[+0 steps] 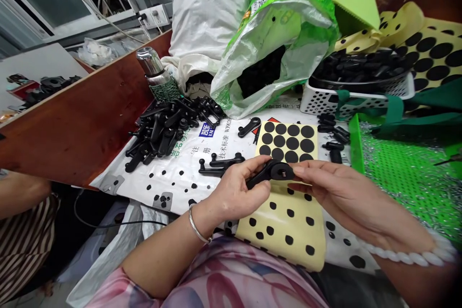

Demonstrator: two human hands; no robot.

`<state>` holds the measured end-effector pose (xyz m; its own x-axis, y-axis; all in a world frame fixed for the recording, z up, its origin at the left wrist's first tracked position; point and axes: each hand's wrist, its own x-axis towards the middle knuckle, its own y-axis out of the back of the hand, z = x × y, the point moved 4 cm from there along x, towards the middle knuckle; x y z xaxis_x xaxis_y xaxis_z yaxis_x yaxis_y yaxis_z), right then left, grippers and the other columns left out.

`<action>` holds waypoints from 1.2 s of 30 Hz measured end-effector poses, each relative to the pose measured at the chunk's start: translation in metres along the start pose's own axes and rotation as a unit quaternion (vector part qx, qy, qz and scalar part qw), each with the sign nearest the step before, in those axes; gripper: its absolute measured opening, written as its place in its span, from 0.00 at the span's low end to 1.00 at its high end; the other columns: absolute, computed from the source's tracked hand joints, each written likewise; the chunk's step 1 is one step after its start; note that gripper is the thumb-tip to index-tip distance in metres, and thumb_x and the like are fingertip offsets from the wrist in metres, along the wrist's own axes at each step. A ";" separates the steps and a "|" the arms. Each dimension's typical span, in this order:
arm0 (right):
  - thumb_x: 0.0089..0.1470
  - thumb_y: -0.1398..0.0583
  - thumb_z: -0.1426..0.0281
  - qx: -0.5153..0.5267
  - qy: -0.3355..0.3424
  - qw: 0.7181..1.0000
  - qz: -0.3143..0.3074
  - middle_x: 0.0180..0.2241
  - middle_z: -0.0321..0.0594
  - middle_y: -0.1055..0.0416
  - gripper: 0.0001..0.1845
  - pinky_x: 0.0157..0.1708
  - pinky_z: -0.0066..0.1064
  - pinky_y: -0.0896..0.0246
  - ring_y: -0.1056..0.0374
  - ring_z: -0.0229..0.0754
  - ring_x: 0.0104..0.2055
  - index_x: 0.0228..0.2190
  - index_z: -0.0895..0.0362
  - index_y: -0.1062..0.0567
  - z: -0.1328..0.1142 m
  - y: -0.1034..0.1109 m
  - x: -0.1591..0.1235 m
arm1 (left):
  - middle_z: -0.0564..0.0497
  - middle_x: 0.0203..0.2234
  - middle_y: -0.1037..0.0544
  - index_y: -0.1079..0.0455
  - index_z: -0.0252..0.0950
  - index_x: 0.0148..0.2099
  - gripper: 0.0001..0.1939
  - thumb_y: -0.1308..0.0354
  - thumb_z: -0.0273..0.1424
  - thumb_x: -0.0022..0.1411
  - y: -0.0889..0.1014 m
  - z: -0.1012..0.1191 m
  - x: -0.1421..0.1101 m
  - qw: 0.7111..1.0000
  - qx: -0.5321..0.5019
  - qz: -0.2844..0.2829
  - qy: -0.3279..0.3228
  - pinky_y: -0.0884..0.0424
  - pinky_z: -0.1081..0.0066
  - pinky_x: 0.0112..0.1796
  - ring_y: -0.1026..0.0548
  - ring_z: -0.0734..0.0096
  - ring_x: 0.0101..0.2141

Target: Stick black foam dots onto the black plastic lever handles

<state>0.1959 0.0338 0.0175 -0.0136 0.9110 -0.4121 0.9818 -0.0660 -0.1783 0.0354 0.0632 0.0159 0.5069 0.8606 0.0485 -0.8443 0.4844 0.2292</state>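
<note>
My left hand point(234, 190) grips a black plastic crank handle point(271, 171) between thumb and fingers, its round end turned to the right. A small metal-looking piece shows in the middle of that round end. My right hand point(325, 183) pinches the rim of the round end with its fingertips; whether a sticker is also between them I cannot tell. Below both hands lies a cream backing sheet point(277, 255) with black round stickers point(279, 141) at its far end. A few more crank handles point(220, 166) lie just left of the sheet, and one handle point(249, 127) lies beyond.
A heap of black handles point(166, 127) lies at the left, by a metal flask point(155, 72). Behind stand a green-and-white bag point(274, 14) and a white basket point(361, 96) of black parts. A green tray point(404, 168) with metal bits is at right. Another person's arm point(23, 195) is at left.
</note>
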 end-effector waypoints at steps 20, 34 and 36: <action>0.35 0.28 0.59 0.010 -0.003 1.000 0.024 0.24 0.36 0.29 0.16 0.29 0.26 0.39 0.35 0.36 0.29 0.21 0.56 0.24 0.009 0.000 0.006 | 0.45 0.43 0.22 0.30 0.34 0.52 0.20 0.44 0.34 0.58 -0.002 -0.003 0.002 0.988 0.123 0.094 -0.013 0.30 0.64 0.47 0.24 0.62 0.43; 0.42 0.33 0.58 -0.049 0.023 0.998 0.022 0.27 0.40 0.27 0.15 0.28 0.30 0.39 0.33 0.40 0.30 0.26 0.57 0.24 0.004 -0.002 0.014 | 0.42 0.40 0.23 0.32 0.29 0.50 0.23 0.46 0.24 0.49 -0.001 -0.013 0.007 0.989 -0.105 0.057 0.083 0.27 0.69 0.36 0.25 0.64 0.40; 0.42 0.34 0.58 -0.073 0.040 0.996 0.023 0.25 0.39 0.28 0.14 0.29 0.31 0.38 0.33 0.42 0.31 0.25 0.57 0.25 0.001 -0.004 0.014 | 0.44 0.36 0.23 0.31 0.29 0.49 0.22 0.44 0.27 0.50 0.000 -0.011 0.007 0.984 -0.122 0.068 0.108 0.27 0.71 0.32 0.25 0.69 0.33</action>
<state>0.1919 0.0469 0.0117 0.0410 0.9386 -0.3427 0.9982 -0.0531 -0.0261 0.0377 0.0710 0.0056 0.3607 0.9204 -0.1508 -0.9314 0.3640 -0.0062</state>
